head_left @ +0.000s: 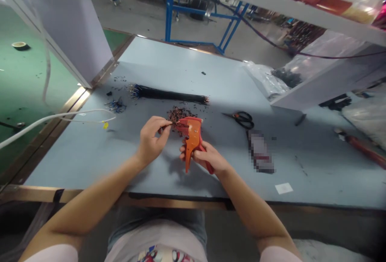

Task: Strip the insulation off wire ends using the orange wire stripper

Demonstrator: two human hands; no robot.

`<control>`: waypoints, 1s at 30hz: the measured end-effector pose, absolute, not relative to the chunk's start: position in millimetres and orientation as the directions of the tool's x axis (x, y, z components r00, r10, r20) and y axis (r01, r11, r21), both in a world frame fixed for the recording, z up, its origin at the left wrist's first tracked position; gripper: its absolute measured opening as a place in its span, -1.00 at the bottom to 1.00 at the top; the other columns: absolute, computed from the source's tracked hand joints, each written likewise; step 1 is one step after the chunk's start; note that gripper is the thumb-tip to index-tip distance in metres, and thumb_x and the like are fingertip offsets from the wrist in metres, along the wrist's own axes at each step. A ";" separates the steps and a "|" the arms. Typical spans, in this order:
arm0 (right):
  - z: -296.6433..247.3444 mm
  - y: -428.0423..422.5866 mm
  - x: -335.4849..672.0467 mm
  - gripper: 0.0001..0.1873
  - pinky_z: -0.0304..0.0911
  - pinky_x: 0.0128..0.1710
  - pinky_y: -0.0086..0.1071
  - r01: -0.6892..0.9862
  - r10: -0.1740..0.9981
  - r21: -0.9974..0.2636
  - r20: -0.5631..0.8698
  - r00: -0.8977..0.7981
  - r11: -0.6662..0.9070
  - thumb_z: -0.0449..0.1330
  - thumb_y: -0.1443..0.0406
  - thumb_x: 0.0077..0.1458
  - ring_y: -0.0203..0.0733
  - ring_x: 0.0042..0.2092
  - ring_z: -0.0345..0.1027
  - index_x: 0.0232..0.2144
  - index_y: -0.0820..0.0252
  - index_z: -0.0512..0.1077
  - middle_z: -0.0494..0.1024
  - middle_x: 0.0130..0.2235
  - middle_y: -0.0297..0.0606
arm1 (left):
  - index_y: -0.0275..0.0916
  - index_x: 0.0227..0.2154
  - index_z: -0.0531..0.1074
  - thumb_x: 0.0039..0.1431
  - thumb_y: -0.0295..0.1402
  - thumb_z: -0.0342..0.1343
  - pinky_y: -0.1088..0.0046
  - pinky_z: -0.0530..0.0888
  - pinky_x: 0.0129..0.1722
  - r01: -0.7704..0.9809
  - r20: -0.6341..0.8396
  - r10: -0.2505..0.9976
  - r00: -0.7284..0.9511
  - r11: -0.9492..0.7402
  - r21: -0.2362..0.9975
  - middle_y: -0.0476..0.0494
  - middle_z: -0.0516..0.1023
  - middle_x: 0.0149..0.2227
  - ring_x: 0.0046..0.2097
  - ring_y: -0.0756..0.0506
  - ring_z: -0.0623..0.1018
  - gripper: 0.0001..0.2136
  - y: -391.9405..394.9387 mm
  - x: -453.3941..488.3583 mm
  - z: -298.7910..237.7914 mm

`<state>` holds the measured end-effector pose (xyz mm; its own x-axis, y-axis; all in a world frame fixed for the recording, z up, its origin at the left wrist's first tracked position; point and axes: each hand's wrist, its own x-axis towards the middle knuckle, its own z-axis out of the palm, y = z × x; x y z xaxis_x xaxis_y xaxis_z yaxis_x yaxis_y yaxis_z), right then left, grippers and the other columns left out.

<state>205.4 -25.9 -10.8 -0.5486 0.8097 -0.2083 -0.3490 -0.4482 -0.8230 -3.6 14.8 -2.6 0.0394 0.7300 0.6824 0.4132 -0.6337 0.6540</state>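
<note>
My right hand (208,156) is wrapped round the handles of an orange and red wire stripper (194,133), its jaws pointing left. Pinched in my left hand (153,137) is a thin dark wire (164,127), whose end meets the stripper's jaws. How far the wire sits inside the jaws I cannot tell. Just behind the tool lies a pile of small brown and black scraps (179,113). Beyond the pile, a long bundle of black wires (171,94) stretches across the table, with bare ends at the right and bluish tips at the left.
Black-handled scissors (243,119) lie right of the tool, near a blurred-out object (261,152). Blue wire pieces (117,105) and a white cable (60,115) are at the left. Upright panels (72,25) flank the table (90,153). A white paper piece (284,188) lies near the front edge.
</note>
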 end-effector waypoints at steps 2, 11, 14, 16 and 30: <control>-11.6 -26.1 205.2 -0.46 0.37 -0.13 -0.16 -0.324 0.804 -0.832 -0.220 -0.553 -0.450 0.35 0.22 -0.05 -0.06 -0.12 0.46 -0.02 0.24 0.35 0.50 -0.11 -0.08 | -0.24 -0.32 0.45 0.15 -0.51 0.07 0.47 0.41 -0.28 0.418 0.700 0.712 0.055 -0.653 0.631 -0.09 0.47 -0.34 -0.28 0.00 0.45 -0.90 13.9 -3.5 -1.4; -13.7 -27.4 203.9 -0.42 0.29 -0.03 -0.03 -0.298 0.762 -0.823 -0.228 -0.606 -0.483 0.30 0.13 0.01 -0.04 -0.11 0.45 0.04 0.22 0.30 0.49 -0.11 -0.08 | -0.22 -0.32 0.45 0.14 -0.50 0.09 0.38 0.45 -0.16 0.439 0.709 0.703 0.052 -0.654 0.616 -0.10 0.48 -0.30 -0.21 -0.04 0.48 -0.91 12.7 -4.1 -0.9; -10.1 -27.8 204.3 -0.43 0.29 -0.03 -0.03 -0.314 0.758 -0.813 -0.220 -0.614 -0.490 0.30 0.15 0.01 -0.03 -0.11 0.45 0.04 0.22 0.31 0.49 -0.12 -0.09 | -0.22 -0.32 0.45 0.15 -0.50 0.09 0.38 0.45 -0.16 0.437 0.706 0.705 0.064 -0.656 0.615 -0.10 0.48 -0.30 -0.21 -0.04 0.48 -0.91 12.8 -3.3 -2.4; -8.3 -28.4 204.6 -0.43 0.30 -0.04 -0.04 -0.315 0.751 -0.807 -0.223 -0.621 -0.500 0.30 0.15 0.01 -0.03 -0.11 0.44 0.04 0.22 0.31 0.49 -0.13 -0.10 | -0.22 -0.32 0.44 0.15 -0.50 0.08 0.39 0.44 -0.19 0.430 0.702 0.708 0.076 -0.658 0.618 -0.10 0.48 -0.30 -0.22 -0.03 0.47 -0.91 12.2 -2.3 -3.6; -7.4 -30.9 204.8 -0.47 0.35 -0.19 -0.11 -0.334 0.741 -0.791 -0.210 -0.638 -0.512 0.28 0.13 0.02 -0.12 -0.25 0.43 0.01 0.24 0.32 0.47 -0.23 -0.16 | -0.22 -0.32 0.45 0.14 -0.51 0.07 0.46 0.44 -0.31 0.410 0.674 0.729 0.121 -0.655 0.635 -0.08 0.49 -0.35 -0.29 -0.01 0.47 -0.90 10.9 -1.0 -5.2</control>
<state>204.8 -30.9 -7.4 -0.6381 0.7406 -0.2103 -0.3337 -0.5122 -0.7914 -1.0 10.9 -5.2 0.1207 0.7292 0.6735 0.4101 -0.6545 0.6352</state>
